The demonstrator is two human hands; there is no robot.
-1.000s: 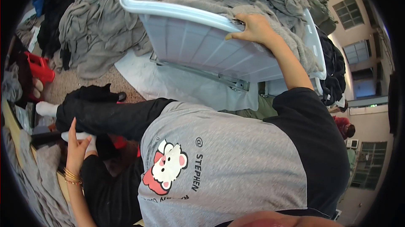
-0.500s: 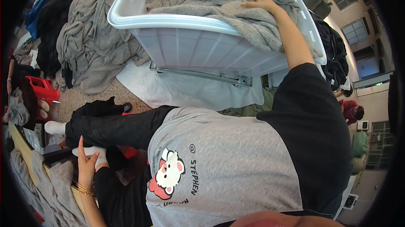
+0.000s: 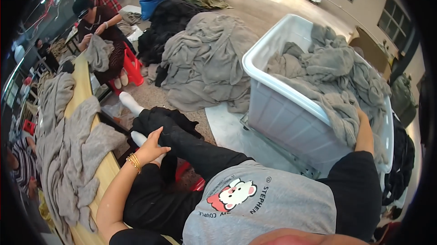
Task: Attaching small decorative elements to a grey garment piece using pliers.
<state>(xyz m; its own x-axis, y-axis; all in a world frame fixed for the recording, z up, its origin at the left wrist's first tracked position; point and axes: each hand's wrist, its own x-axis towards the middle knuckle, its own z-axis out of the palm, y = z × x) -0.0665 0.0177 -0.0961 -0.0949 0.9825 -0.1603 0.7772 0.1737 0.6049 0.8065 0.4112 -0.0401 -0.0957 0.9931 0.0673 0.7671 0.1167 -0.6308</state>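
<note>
My left hand (image 3: 152, 149) is held over my lap beside the wooden table, fingers apart and nothing in it. Gold bangles circle its wrist. At the right, my right hand (image 3: 362, 118) reaches over the rim of a white plastic bin (image 3: 291, 91), closed on grey knit cloth (image 3: 339, 111); folds of the cloth hide most of its fingers. More of the same cloth fills the bin in a loose heap, and some drapes over the near rim.
Grey cloth pieces (image 3: 68, 154) lie along the wooden table (image 3: 107, 172) at my left. A large grey heap (image 3: 207, 58) and a black heap (image 3: 170, 22) stand ahead on the floor. Beyond the table a co-worker (image 3: 98, 31) handles grey cloth on a red stool (image 3: 132, 67).
My view has swung up and left, so the bin now appears farther right and the table and co-worker show. My right hand stays at the cloth in the bin; my left remains open.
</note>
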